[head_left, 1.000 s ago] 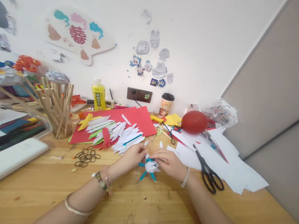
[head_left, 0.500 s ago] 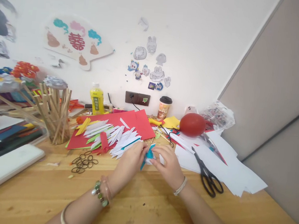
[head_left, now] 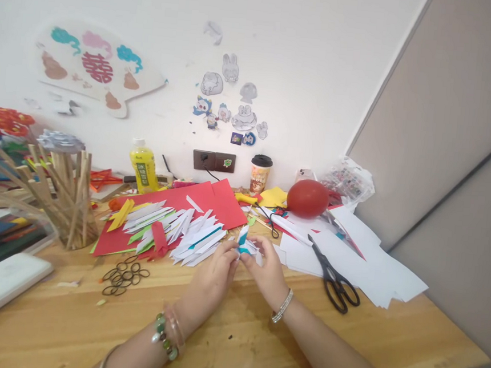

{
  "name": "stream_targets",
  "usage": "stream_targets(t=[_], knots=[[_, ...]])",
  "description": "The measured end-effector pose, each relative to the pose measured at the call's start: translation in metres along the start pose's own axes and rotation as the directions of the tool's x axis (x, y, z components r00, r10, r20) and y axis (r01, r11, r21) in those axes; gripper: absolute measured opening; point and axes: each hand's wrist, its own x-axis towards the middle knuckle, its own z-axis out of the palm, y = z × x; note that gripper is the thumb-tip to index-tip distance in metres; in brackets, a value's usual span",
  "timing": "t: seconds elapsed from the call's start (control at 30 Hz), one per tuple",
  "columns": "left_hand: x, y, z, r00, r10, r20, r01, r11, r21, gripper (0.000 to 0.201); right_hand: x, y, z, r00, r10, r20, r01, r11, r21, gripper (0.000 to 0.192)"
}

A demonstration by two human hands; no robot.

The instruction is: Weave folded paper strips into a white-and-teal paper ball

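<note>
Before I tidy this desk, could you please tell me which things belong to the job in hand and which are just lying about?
In the job:
blue-and-white paper piece, held by the left hand and right hand
white and blue paper strips nearby, probably (matching colours)

Apparently just lying about:
red balloon
yellow bottle
lidded cup
scissors, unheld, though possibly useful

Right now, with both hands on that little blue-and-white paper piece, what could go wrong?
1. The left hand and right hand hold the small paper piece in their fingers, so too firm a grip might crease it.
2. Loose paper strips lie right by the left hand; a stray brush could scatter them.
3. The black scissors point roughly towards what looks like a red balloon; if knocked forward, they might prick it.
</note>
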Motion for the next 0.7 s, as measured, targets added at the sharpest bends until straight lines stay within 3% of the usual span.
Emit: stream_targets(t=[0.2, 0.37, 0.53, 0.63, 0.7], knots=[[-0.006, -0.004, 0.003, 1.000, -0.002, 0.017, 0.004, 0.997, -0.076, 0.017, 0.003, -0.001, -0.003, 1.000, -0.007, 0.011, 0.007, 1.000, 0.015, 0.028], [-0.003, 0.000, 0.001, 0.990, -0.127, 0.063, 0.136, 0.975, -0.175, 0.019, 0.004, -0.004, -0.005, 0.998, -0.053, 0.039, 0.053, 0.999, -0.008, 0.025], [0.000, 0.006, -0.002, 0.981, -0.185, 0.063, 0.195, 0.950, -0.244, 0.017, 0.003, -0.007, -0.007, 0.998, -0.060, 0.033, 0.062, 0.997, -0.042, 0.028], [0.006, 0.008, -0.005, 0.934, -0.342, 0.100, 0.356, 0.906, -0.227, 0.016, 0.006, -0.011, -0.014, 0.987, -0.156, 0.028, 0.158, 0.984, -0.087, 0.033], [0.012, 0.005, -0.009, 0.867, -0.476, 0.147, 0.498, 0.843, -0.205, 0.017, 0.010, -0.015, -0.019, 0.957, -0.250, 0.150, 0.267, 0.958, -0.104, 0.018]])
